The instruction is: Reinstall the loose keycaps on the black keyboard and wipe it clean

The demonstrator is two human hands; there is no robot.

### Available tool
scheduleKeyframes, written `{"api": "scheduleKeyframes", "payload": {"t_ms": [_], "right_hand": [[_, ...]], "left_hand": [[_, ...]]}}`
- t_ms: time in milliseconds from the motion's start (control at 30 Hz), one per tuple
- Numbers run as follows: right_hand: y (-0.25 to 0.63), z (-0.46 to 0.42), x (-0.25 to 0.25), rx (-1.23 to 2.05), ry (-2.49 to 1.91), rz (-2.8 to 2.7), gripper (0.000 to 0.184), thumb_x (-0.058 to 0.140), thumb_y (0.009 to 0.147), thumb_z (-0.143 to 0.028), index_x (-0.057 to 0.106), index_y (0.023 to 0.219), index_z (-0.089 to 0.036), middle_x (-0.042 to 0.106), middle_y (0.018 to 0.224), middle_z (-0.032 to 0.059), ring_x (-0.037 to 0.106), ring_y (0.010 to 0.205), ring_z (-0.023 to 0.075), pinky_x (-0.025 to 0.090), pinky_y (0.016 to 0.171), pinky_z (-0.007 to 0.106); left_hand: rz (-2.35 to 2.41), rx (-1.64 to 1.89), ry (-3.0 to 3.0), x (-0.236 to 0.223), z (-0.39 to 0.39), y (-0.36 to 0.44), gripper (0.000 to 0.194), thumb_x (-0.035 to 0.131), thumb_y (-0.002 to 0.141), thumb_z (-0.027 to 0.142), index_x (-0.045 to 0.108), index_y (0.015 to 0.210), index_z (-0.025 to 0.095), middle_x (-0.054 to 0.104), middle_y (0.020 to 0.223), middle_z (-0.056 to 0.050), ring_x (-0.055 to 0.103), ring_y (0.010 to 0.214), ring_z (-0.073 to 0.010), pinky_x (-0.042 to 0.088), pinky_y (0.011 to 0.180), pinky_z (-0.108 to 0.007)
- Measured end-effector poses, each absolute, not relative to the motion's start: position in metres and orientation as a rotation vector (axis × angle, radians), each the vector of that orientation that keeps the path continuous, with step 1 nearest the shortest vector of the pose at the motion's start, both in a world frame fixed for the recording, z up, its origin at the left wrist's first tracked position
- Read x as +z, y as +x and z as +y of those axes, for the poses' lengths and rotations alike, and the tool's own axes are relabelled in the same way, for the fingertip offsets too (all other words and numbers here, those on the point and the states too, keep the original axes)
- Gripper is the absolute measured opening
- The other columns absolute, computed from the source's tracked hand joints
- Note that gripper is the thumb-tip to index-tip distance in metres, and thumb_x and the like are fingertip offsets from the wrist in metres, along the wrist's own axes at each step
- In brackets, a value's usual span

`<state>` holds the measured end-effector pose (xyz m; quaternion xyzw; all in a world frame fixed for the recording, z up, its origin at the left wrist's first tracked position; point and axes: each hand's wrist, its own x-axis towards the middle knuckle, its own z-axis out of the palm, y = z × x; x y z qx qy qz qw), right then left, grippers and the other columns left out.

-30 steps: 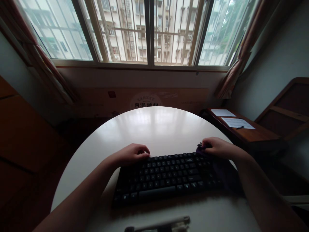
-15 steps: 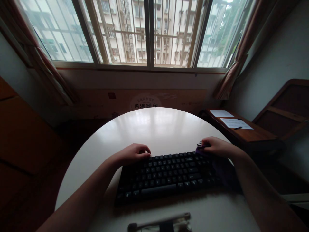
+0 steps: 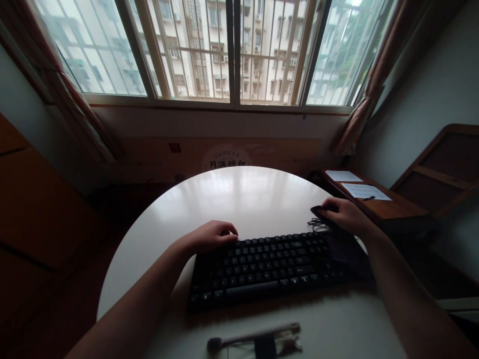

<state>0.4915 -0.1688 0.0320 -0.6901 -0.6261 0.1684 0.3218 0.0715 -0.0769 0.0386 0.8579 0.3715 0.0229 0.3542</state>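
Observation:
A black keyboard (image 3: 258,269) lies slightly tilted across the white round table (image 3: 224,199). My left hand (image 3: 213,235) is closed on its far left corner, with thumb and fingers at the back edge. A dark purple cloth (image 3: 341,249) is pinched in my right hand (image 3: 343,215), just beyond the keyboard's far right corner. The cloth hangs from there over the right end of the keys. A coiled black cable (image 3: 318,224) sits at the keyboard's back edge, close to my right hand.
Near the front of the table lies a long thin tool with a dark end (image 3: 254,336), beside other blurred small items. A wooden side table (image 3: 404,207) at right bears papers (image 3: 366,191) and a black pen (image 3: 368,198). A barred window and curtains stand beyond.
My right hand has lifted and moved away from me and rightward with the cloth, baring more of the cable. The keyboard and my left hand have shifted slightly right in view.

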Motion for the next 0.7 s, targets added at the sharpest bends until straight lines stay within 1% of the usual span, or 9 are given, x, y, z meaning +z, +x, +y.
{"api": "scheduleKeyframes", "payload": {"t_ms": [67, 133, 233, 300, 367, 433, 500, 600, 700], "right_hand": [[0.493, -0.176, 0.036, 0.52, -1.735, -1.538, 0.043, 0.069, 0.08, -0.061, 0.069, 0.089, -0.019, 0.071, 0.081, 0.0061, 0.064, 0.074, 0.0234, 0.048, 0.064, 0.032], [0.495, -0.187, 0.039, 0.67, -1.667, -1.501, 0.045, 0.074, 0.076, -0.061, 0.071, 0.092, -0.019, 0.073, 0.085, 0.0071, 0.066, 0.077, 0.0242, 0.05, 0.065, 0.033], [0.5, -0.204, 0.044, 0.941, -1.652, -1.549, 0.046, 0.078, 0.072, -0.061, 0.071, 0.087, -0.018, 0.073, 0.082, 0.0065, 0.067, 0.076, 0.024, 0.051, 0.063, 0.032], [0.505, -0.209, 0.047, 1.059, -1.69, -1.64, 0.046, 0.077, 0.073, -0.061, 0.07, 0.083, -0.017, 0.071, 0.078, 0.0057, 0.066, 0.072, 0.023, 0.05, 0.06, 0.031], [0.51, -0.207, 0.047, 1.066, -1.739, -1.744, 0.044, 0.075, 0.075, -0.06, 0.069, 0.084, -0.017, 0.071, 0.08, 0.0059, 0.066, 0.075, 0.0229, 0.051, 0.062, 0.031], [0.517, -0.196, 0.044, 0.97, -1.834, -1.826, 0.045, 0.074, 0.075, -0.059, 0.068, 0.091, -0.018, 0.072, 0.085, 0.0062, 0.066, 0.08, 0.0235, 0.051, 0.067, 0.03], [0.524, -0.182, 0.04, 0.861, -1.968, -1.862, 0.049, 0.076, 0.07, -0.06, 0.067, 0.095, -0.019, 0.072, 0.086, 0.0059, 0.066, 0.082, 0.0242, 0.05, 0.067, 0.03], [0.534, -0.167, 0.036, 0.851, -2.058, -1.889, 0.048, 0.081, 0.061, -0.059, 0.067, 0.084, -0.019, 0.072, 0.082, 0.0055, 0.065, 0.08, 0.0251, 0.048, 0.064, 0.029], [0.54, -0.164, 0.038, 0.926, -2.053, -1.923, 0.043, 0.082, 0.06, -0.055, 0.069, 0.075, -0.018, 0.071, 0.077, 0.0049, 0.063, 0.076, 0.0241, 0.047, 0.064, 0.029]], "left_hand": [[0.955, 0.058, 2.221, 0.039, -0.077, 0.072, 0.042, 0.056, 0.087, 0.057, 0.074, 0.104, 0.023, 0.074, 0.107, -0.006, 0.067, 0.096, -0.025, 0.05, 0.082, -0.032], [0.955, 0.054, 2.225, 0.04, -0.077, 0.071, 0.042, 0.055, 0.087, 0.057, 0.074, 0.104, 0.023, 0.075, 0.106, -0.006, 0.067, 0.095, -0.0249, 0.05, 0.081, -0.032], [0.952, 0.048, 2.234, 0.04, -0.077, 0.071, 0.042, 0.055, 0.087, 0.058, 0.074, 0.103, 0.023, 0.074, 0.106, -0.006, 0.067, 0.094, -0.0243, 0.05, 0.08, -0.032], [0.939, 0.048, 2.241, 0.041, -0.077, 0.071, 0.043, 0.055, 0.087, 0.058, 0.074, 0.103, 0.023, 0.074, 0.106, -0.006, 0.067, 0.094, -0.0243, 0.05, 0.08, -0.032], [0.933, 0.046, 2.252, 0.041, -0.077, 0.072, 0.042, 0.056, 0.087, 0.057, 0.074, 0.103, 0.023, 0.074, 0.107, -0.006, 0.067, 0.095, -0.0248, 0.05, 0.081, -0.032], [0.936, 0.041, 2.266, 0.041, -0.076, 0.072, 0.041, 0.056, 0.087, 0.056, 0.074, 0.103, 0.023, 0.075, 0.108, -0.006, 0.067, 0.095, -0.0255, 0.05, 0.082, -0.033], [0.94, 0.04, 2.275, 0.04, -0.076, 0.072, 0.041, 0.056, 0.087, 0.056, 0.075, 0.103, 0.023, 0.075, 0.107, -0.006, 0.068, 0.095, -0.0255, 0.05, 0.081, -0.033], [0.932, 0.044, 2.284, 0.039, -0.075, 0.071, 0.04, 0.057, 0.087, 0.056, 0.074, 0.102, 0.023, 0.075, 0.104, -0.006, 0.068, 0.092, -0.0247, 0.05, 0.078, -0.032], [0.922, 0.052, 2.287, 0.038, -0.075, 0.07, 0.042, 0.058, 0.086, 0.058, 0.074, 0.103, 0.023, 0.075, 0.101, -0.006, 0.068, 0.09, -0.0243, 0.05, 0.076, -0.031]]}}
